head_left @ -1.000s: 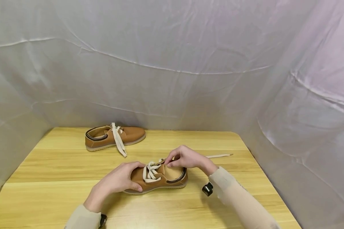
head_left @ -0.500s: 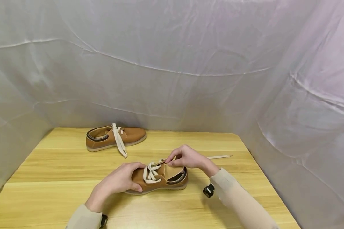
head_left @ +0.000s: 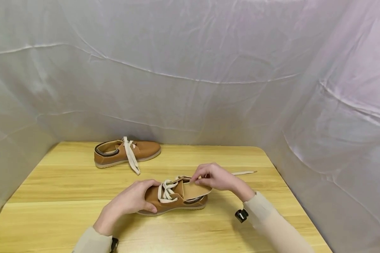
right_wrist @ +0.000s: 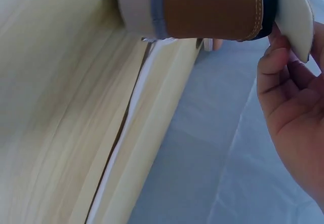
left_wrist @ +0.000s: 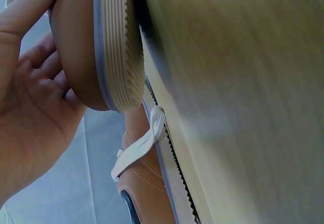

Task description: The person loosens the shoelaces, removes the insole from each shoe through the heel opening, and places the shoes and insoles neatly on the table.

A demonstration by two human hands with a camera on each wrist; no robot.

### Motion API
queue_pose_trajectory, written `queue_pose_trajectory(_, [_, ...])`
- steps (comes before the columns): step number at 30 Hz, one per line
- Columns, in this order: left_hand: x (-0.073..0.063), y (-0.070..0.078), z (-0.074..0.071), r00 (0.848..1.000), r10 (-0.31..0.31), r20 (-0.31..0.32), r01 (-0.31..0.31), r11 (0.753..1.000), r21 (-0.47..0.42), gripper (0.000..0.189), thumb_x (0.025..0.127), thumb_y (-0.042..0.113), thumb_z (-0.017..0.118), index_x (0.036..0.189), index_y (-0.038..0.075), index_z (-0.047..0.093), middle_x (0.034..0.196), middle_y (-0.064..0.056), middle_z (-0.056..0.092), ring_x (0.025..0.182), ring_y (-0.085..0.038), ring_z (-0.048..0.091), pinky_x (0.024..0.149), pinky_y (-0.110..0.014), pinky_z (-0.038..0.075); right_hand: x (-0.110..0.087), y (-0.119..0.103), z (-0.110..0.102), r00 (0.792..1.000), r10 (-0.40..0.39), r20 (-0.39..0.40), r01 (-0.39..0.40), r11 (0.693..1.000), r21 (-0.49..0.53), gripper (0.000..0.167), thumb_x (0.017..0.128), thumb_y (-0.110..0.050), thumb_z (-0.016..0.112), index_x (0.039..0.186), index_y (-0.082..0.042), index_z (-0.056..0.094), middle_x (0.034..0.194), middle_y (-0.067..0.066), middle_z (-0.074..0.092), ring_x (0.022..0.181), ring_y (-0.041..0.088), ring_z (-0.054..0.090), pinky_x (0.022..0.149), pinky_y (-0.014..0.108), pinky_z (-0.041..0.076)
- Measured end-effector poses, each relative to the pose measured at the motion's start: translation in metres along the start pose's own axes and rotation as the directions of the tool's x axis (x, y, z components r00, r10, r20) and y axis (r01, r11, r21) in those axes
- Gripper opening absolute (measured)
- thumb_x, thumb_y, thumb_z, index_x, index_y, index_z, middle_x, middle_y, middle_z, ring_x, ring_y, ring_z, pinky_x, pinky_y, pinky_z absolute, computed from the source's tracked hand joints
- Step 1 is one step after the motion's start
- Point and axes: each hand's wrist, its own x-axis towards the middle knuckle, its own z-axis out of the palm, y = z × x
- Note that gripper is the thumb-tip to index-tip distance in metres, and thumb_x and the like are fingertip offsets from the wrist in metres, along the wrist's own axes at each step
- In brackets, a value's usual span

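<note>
A brown shoe (head_left: pixel 174 207) with a tied-looking tangle of white laces (head_left: pixel 167 191) lies on the table, toe to the left. My left hand (head_left: pixel 131 198) grips its toe end, thumb on the near side and fingers on the far side. In the left wrist view the toe (left_wrist: pixel 76 46) sits between thumb and fingers. A tan insole (head_left: pixel 194 190) sticks up out of the shoe's opening, its heel end above the collar. My right hand (head_left: pixel 215 177) pinches the insole's far edge. From the right wrist view, the insole (right_wrist: pixel 296 19) shows a pale underside beside the dark collar.
A second brown shoe (head_left: pixel 147 150) stands at the back left, toe to the right, its white lace (head_left: pixel 132 158) hanging onto the table (head_left: pixel 66 182). A loose lace end (head_left: pixel 244 173) stretches right behind my right hand. Grey cloth (head_left: pixel 190 98) walls the table's back and sides.
My right hand has moved right, drawing the insole's heel end up and out over the shoe's collar. The left hand keeps its hold on the toe; the shoe stays put.
</note>
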Motion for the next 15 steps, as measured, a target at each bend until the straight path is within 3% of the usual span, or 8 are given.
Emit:
queue_pose_trajectory(5, [0.000, 0.000, 0.001, 1.000, 0.004, 0.007, -0.004, 1.000, -0.003, 0.076, 0.071, 0.028, 0.098, 0.136, 0.007, 0.064, 0.132, -0.007, 0.069, 0.121, -0.029, 0.064, 0.104, -0.053, 0.051, -0.013, 0.001, 0.003, 0.988, -0.152, -0.024, 0.145, 0.971, -0.188, 0.022, 0.098, 0.001, 0.069, 0.111, -0.013, 0.080, 0.107, -0.001, 0.070, 0.092, 0.008, 0.063, 0.074, 0.022, 0.055])
queue_pose_trajectory(9, [0.000, 0.000, 0.001, 1.000, 0.003, 0.010, -0.003, 1.000, -0.006, 0.076, 0.071, 0.028, 0.098, 0.136, 0.007, 0.064, 0.132, -0.007, 0.069, 0.121, -0.029, 0.063, 0.105, -0.053, 0.051, -0.020, -0.001, 0.010, 0.959, -0.285, -0.015, 0.254, 0.877, -0.407, 0.020, 0.100, -0.007, 0.068, 0.117, -0.012, 0.078, 0.115, 0.003, 0.068, 0.103, 0.015, 0.065, 0.088, 0.029, 0.058])
queue_pose_trajectory(12, [0.000, 0.001, 0.000, 1.000, 0.000, 0.007, 0.000, 1.000, -0.006, 0.076, 0.071, 0.027, 0.098, 0.136, 0.007, 0.064, 0.132, -0.006, 0.069, 0.121, -0.029, 0.064, 0.104, -0.052, 0.051, -0.024, -0.003, 0.016, 0.947, -0.320, 0.016, 0.280, 0.801, -0.529, 0.025, 0.103, -0.022, 0.066, 0.125, -0.014, 0.075, 0.125, 0.006, 0.067, 0.113, 0.019, 0.064, 0.099, 0.038, 0.056])
queue_pose_trajectory(15, [0.000, 0.001, -0.001, 1.000, 0.000, 0.005, 0.000, 1.000, -0.005, 0.076, 0.071, 0.027, 0.098, 0.136, 0.008, 0.064, 0.131, -0.006, 0.069, 0.120, -0.028, 0.064, 0.104, -0.052, 0.051, -0.026, -0.005, 0.020, 0.948, -0.312, 0.065, 0.286, 0.745, -0.603, 0.036, 0.107, -0.036, 0.059, 0.135, -0.017, 0.070, 0.135, 0.008, 0.064, 0.120, 0.021, 0.061, 0.106, 0.040, 0.053])
